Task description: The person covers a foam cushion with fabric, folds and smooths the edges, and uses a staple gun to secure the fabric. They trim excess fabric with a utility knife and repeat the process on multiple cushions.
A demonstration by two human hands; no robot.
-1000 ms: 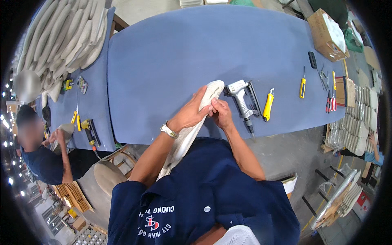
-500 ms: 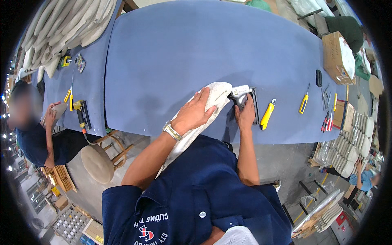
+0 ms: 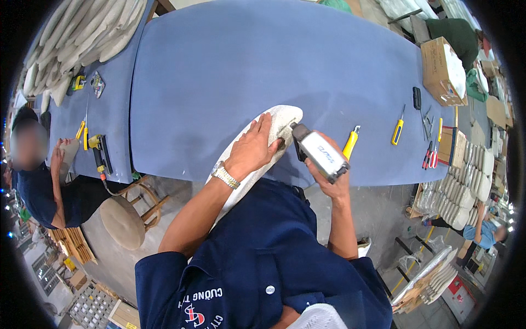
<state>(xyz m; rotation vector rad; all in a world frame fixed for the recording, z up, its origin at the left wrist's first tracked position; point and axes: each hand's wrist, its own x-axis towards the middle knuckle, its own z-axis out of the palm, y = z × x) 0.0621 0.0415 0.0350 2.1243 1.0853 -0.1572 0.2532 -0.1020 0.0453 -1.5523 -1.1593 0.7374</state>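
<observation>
A pale, padded seat cushion (image 3: 284, 113) rests at a slant over the near table edge, against my front. My left hand (image 3: 249, 153) lies on it with fingers stretched out, the thumb beside a dark patch near its right side. In my right hand (image 3: 331, 185) is a silver and black staple gun (image 3: 323, 154), lifted above the table, its nose close to the cushion's right side. Whether the nose touches the cushion I cannot tell. A yellow utility knife (image 3: 351, 143) lies just right of the staple gun, partly covered by it.
On the blue table (image 3: 219, 66), a screwdriver (image 3: 398, 131) and red-handled pliers (image 3: 433, 159) lie right, near a cardboard box (image 3: 438, 71). Stacked cushions (image 3: 87, 33) fill the far left. A person (image 3: 38, 181) sits left, near another staple gun (image 3: 100, 153).
My right hand has raised the staple gun off the table and turned its nose toward the cushion. The cushion and my left hand have shifted slightly left in the picture.
</observation>
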